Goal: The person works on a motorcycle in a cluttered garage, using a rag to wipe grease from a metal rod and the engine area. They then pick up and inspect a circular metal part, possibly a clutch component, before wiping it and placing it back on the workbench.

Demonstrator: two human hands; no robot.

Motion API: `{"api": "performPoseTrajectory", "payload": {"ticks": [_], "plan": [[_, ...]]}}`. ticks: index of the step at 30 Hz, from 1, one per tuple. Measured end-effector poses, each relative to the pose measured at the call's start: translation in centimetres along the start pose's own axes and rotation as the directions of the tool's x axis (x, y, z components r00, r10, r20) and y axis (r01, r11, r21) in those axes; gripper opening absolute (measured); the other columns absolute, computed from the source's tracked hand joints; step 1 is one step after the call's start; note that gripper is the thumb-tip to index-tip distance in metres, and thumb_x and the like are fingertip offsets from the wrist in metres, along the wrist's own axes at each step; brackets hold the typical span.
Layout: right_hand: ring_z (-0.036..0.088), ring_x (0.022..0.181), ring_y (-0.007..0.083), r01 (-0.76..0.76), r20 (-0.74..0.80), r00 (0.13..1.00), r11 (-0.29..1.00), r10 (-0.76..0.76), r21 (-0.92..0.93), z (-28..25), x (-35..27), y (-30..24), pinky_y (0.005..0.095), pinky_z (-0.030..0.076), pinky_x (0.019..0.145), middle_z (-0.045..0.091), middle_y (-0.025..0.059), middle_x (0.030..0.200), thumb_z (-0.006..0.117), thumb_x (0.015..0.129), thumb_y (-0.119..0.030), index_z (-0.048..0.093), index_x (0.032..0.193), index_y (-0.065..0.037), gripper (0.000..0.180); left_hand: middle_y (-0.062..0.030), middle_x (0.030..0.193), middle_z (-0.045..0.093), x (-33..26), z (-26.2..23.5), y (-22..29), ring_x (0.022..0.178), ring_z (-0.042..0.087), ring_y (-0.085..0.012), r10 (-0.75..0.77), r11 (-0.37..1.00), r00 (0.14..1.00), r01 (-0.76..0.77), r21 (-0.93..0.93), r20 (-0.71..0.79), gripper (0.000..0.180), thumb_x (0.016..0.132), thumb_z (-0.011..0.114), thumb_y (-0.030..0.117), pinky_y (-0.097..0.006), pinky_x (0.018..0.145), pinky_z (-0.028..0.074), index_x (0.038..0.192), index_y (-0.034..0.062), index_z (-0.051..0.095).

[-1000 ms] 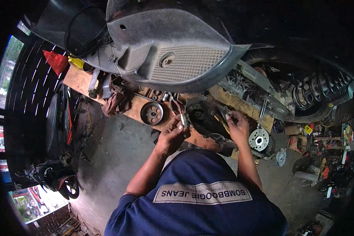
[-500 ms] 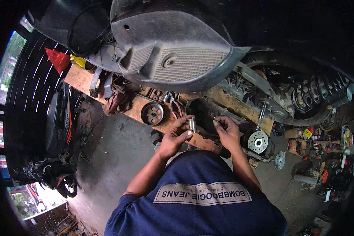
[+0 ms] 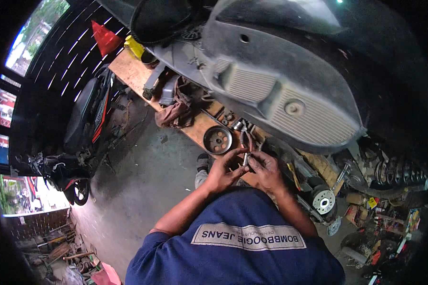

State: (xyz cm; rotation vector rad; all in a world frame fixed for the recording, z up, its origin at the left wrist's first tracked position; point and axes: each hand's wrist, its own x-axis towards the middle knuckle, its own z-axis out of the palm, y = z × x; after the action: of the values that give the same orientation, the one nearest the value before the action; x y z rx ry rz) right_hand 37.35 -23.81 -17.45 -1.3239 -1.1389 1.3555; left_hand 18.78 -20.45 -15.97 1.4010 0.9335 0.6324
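Close in front of my body both hands meet at a small shiny metal cylinder [image 3: 246,160]. My left hand [image 3: 223,172] pinches it upright between thumb and fingers. My right hand [image 3: 267,172] is closed, its fingertips against the cylinder's right side; whatever they pinch is hidden. Just beyond the hands, pliers with red handles [image 3: 250,142] lie on a wooden plank [image 3: 193,135]. A round metal drum with holes [image 3: 218,134] rests on the plank, left of the pliers. Several small metal parts [image 3: 229,118] lie behind it.
A scooter's grey footboard [image 3: 295,107] overhangs the plank. A brown rag [image 3: 175,114], yellow bottle [image 3: 134,46] and red cone-shaped thing [image 3: 104,39] are at the far left. A round metal disc [image 3: 324,203] sits at the right, near a coil spring [image 3: 399,171].
My right hand has come leftward to the cylinder in my left hand; the two were apart before. The view has turned, so the scooter and plank appear further right.
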Motion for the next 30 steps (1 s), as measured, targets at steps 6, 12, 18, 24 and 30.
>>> {"api": "performPoseTrajectory", "payload": {"ticks": [6,12,18,24,30], "plan": [[0.062,0.081,0.0133,-0.088,0.073,0.993,0.996,0.087,0.002,5.7,5.3,-0.6,0.0286,0.05,0.073,0.067,0.006,0.091,0.065,0.093,-0.022,0.065,0.105,0.002,0.026,-0.0072,0.108,0.063,0.1,-6.3,-2.0,0.096,0.06,-0.0144,-0.061,0.979,0.971,0.014,-0.202,-0.231,0.045,0.088,0.068,0.005,-0.029,0.089,0.048,0.128,0.0018,0.048],[0.062,0.078,0.0132,0.091,0.17,0.985,0.927,-0.029,-0.365,13.1,13.9,2.4,0.0303,0.05,0.071,0.069,0.0107,0.087,0.068,0.088,-0.018,0.066,0.105,0.004,0.027,-0.0029,0.091,0.06,-0.3,-13.6,-6.0,0.073,0.052,-0.0078,-0.26,0.864,0.845,-0.012,-0.503,-0.467,0.037,0.088,0.063,0.009,-0.022,0.065,0.044,0.121,0.0031,0.048],[0.064,0.093,0.0404,0.029,0.094,0.994,0.722,0.05,-0.692,21.6,21.0,5.7,0.0469,0.051,0.082,0.068,0.0197,0.096,0.074,0.076,-0.049,0.064,0.109,-0.008,0.054,-0.0031,0.089,0.061,-1.5,-19.4,-6.2,0.068,0.05,-0.0061,-0.334,0.862,0.791,0.037,-0.505,-0.513,0.038,0.09,0.063,0.012,-0.021,0.061,0.042,0.122,0.0016,0.047],[0.061,0.09,0.0401,0.15,0.039,0.986,0.764,-0.162,-0.627,22.4,23.5,9.0,0.0477,0.049,0.074,0.063,0.0194,0.09,0.067,0.082,-0.031,0.06,0.099,-0.008,0.03,-0.0041,0.086,0.062,-2.3,-22.3,-7.6,0.067,0.049,-0.0064,-0.331,0.888,0.794,0.078,-0.454,-0.51,0.04,0.089,0.064,0.013,-0.021,0.062,0.042,0.124,0.0008,0.047],[0.051,0.077,0.0243,0.319,-0.2,0.893,0.88,-0.404,-0.353,18.8,19.1,7.2,0.0366,0.043,0.073,0.051,0.0115,0.079,0.052,0.089,-0.016,0.051,0.09,-0.002,0.014,-0.0081,0.092,0.063,-2.0,-21.2,-7.5,0.071,0.053,-0.0084,-0.366,0.882,0.801,0.136,-0.451,-0.474,0.041,0.089,0.064,0.012,-0.023,0.065,0.043,0.125,0.0001,0.048]]}}
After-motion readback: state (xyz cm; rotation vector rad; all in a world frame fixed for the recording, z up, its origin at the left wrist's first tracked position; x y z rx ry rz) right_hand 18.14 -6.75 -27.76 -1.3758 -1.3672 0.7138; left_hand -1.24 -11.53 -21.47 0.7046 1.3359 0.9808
